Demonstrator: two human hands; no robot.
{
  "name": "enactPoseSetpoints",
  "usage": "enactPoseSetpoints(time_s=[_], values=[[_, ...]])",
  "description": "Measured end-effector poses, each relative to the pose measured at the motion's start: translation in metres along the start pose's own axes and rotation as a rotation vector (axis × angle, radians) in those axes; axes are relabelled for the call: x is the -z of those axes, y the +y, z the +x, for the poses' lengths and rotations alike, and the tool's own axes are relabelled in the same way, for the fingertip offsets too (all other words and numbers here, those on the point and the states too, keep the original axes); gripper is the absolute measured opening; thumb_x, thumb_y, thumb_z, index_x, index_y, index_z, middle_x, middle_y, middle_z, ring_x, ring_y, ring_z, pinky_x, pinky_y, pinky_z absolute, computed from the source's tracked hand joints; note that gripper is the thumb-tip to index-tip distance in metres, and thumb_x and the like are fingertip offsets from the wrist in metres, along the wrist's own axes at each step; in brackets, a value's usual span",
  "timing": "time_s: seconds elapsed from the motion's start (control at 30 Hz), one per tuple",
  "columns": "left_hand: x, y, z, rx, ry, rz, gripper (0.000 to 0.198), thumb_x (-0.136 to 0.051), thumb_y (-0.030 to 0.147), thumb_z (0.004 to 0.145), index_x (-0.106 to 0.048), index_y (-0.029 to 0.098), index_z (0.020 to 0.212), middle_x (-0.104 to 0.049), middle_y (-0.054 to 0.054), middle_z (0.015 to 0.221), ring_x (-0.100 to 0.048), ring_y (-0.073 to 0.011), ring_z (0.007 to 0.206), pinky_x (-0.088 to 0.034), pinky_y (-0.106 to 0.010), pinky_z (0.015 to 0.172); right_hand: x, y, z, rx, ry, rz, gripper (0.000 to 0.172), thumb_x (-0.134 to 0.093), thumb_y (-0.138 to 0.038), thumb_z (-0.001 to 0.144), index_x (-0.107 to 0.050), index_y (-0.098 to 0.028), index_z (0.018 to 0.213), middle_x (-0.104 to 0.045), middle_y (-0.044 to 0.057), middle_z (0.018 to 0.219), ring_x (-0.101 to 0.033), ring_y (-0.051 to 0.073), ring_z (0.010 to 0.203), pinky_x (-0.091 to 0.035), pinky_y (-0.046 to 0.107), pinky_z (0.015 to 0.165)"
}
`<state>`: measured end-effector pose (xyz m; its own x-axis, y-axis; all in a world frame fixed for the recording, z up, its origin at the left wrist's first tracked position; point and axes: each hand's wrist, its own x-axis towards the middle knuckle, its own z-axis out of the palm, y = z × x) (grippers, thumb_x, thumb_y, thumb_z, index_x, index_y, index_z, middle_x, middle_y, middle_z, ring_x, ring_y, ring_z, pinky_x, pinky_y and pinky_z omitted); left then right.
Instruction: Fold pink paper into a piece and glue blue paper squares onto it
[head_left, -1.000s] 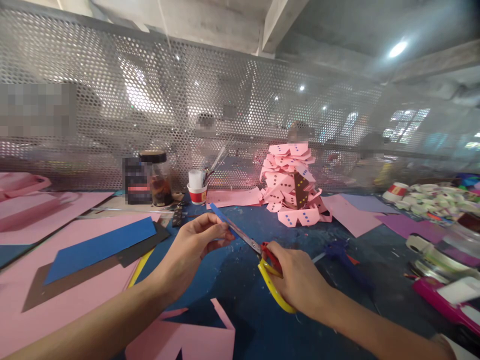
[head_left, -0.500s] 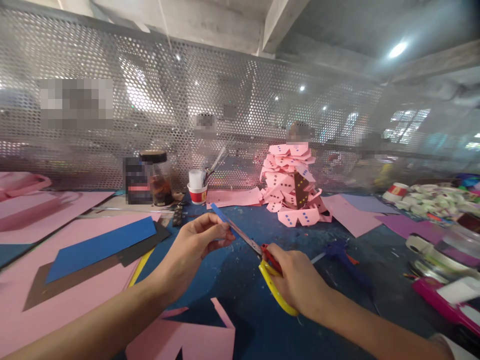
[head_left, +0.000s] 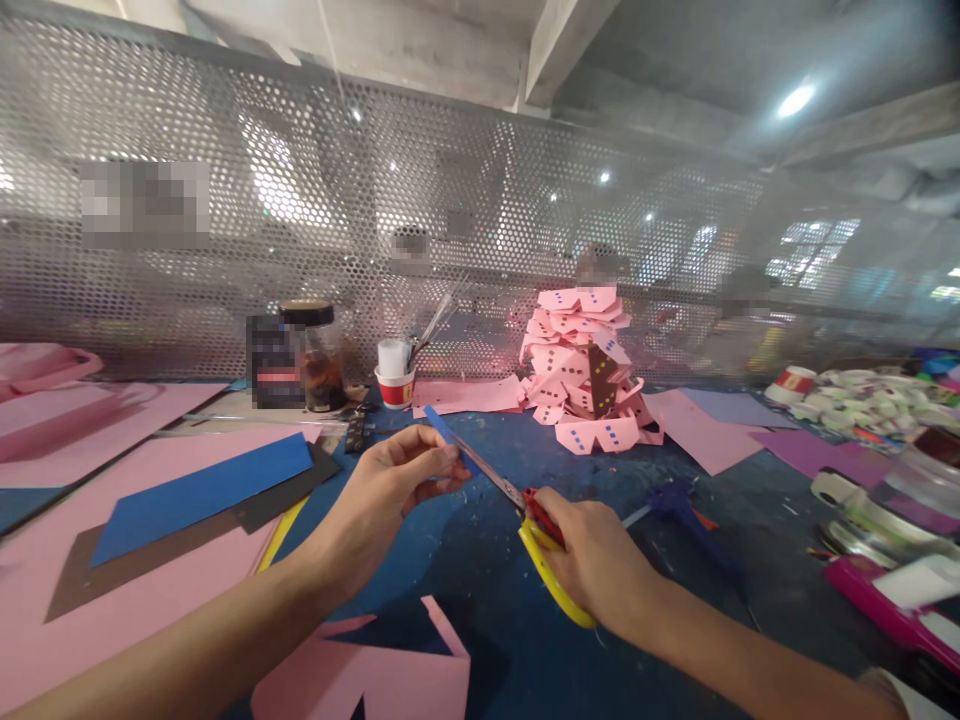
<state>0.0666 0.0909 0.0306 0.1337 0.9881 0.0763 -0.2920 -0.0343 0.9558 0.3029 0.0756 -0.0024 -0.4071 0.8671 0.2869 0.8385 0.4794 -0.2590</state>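
Between the fingertips of my left hand (head_left: pixel 409 475) is pinched a narrow blue paper strip (head_left: pixel 437 422), its far end sticking up past the fingers. My right hand (head_left: pixel 600 560) grips scissors (head_left: pixel 551 575) with yellow and red handles. Their blades lie along the strip, close to my left fingertips; whether they are cutting into it I cannot tell. Below my hands, a cut pink paper piece (head_left: pixel 390 675) with a notch lies at the near edge of view. A tall pile of pink paper glasses (head_left: pixel 574 370) with small coloured squares stands farther back.
Blue card (head_left: pixel 210 495) lies over brown and pink sheets at left. A glue gun (head_left: pixel 694 520) rests to the right, near tape rolls and a magenta tool (head_left: pixel 892 600). Behind stand a lidded jar (head_left: pixel 322 360), a paper cup (head_left: pixel 395 388) and a perforated metal screen (head_left: pixel 465 200).
Almost nothing differs. The scissors' yellow handle has shifted very slightly, while both hands keep their grip in nearly the same place.
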Motion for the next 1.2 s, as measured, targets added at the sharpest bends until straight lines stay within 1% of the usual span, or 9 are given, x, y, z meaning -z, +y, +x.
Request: enactPoseSetpoints(time_s=[0.13,0.33,0.53,0.7,0.83,1.2], values=[[-0.0010,0.0015,0.0006,-0.024,0.002,0.015,0.014,-0.077,0.029,0.081,-0.066,0.020,0.079,-0.067,0.003,0.080,-0.066,-0.0137,0.079,-0.054,-0.028,0.081,-0.0001,0.0002,0.0001,-0.004,-0.008,0.011,0.014,-0.052,-0.032,0.091,-0.060,-0.020,0.090,-0.073,0.003,0.065,-0.069,0.019,0.056,-0.025,0.028,0.052],[0.0000,0.0031,0.0013,-0.041,0.070,0.041,0.020,-0.076,0.036,0.082,-0.064,0.020,0.080,-0.066,0.002,0.079,-0.064,-0.0137,0.078,-0.053,-0.027,0.078,0.0010,-0.0025,-0.0006,-0.044,-0.027,0.014,0.011,-0.055,-0.029,0.089,-0.061,-0.020,0.087,-0.073,0.004,0.066,-0.069,0.019,0.058,-0.025,0.027,0.052],[0.0002,0.0041,0.0005,-0.047,0.069,0.041,0.021,-0.077,0.035,0.080,-0.063,0.019,0.076,-0.064,0.002,0.077,-0.062,-0.0131,0.075,-0.052,-0.025,0.074,0.0055,-0.0032,-0.0016,-0.030,-0.051,0.090,0.013,-0.056,-0.031,0.089,-0.062,-0.021,0.094,-0.073,0.002,0.070,-0.068,0.018,0.060,-0.027,0.027,0.053],[-0.0025,0.0063,-0.0004,-0.050,0.071,0.040,0.021,-0.079,0.035,0.077,-0.065,0.019,0.076,-0.065,0.001,0.079,-0.064,-0.0144,0.075,-0.053,-0.027,0.075,0.0055,-0.0026,-0.0026,-0.015,-0.054,0.111,0.014,-0.054,-0.032,0.091,-0.060,-0.021,0.097,-0.073,0.002,0.072,-0.069,0.018,0.062,-0.029,0.027,0.054],[-0.0031,0.0049,-0.0015,-0.042,0.064,0.045,0.021,-0.079,0.034,0.077,-0.065,0.020,0.075,-0.065,0.002,0.077,-0.064,-0.0129,0.074,-0.053,-0.025,0.074,0.0052,-0.0023,-0.0029,-0.008,-0.047,0.124,0.013,-0.055,-0.029,0.090,-0.058,-0.021,0.100,-0.073,0.001,0.074,-0.069,0.018,0.063,-0.030,0.027,0.056],[-0.0032,0.0020,-0.0038,-0.036,0.036,0.035,0.020,-0.079,0.035,0.078,-0.065,0.019,0.077,-0.065,0.002,0.079,-0.064,-0.0128,0.076,-0.055,-0.025,0.075,0.0060,-0.0029,-0.0024,-0.005,-0.054,0.114,0.014,-0.055,-0.030,0.089,-0.057,-0.021,0.099,-0.074,0.002,0.077,-0.071,0.022,0.067,-0.031,0.029,0.057]])
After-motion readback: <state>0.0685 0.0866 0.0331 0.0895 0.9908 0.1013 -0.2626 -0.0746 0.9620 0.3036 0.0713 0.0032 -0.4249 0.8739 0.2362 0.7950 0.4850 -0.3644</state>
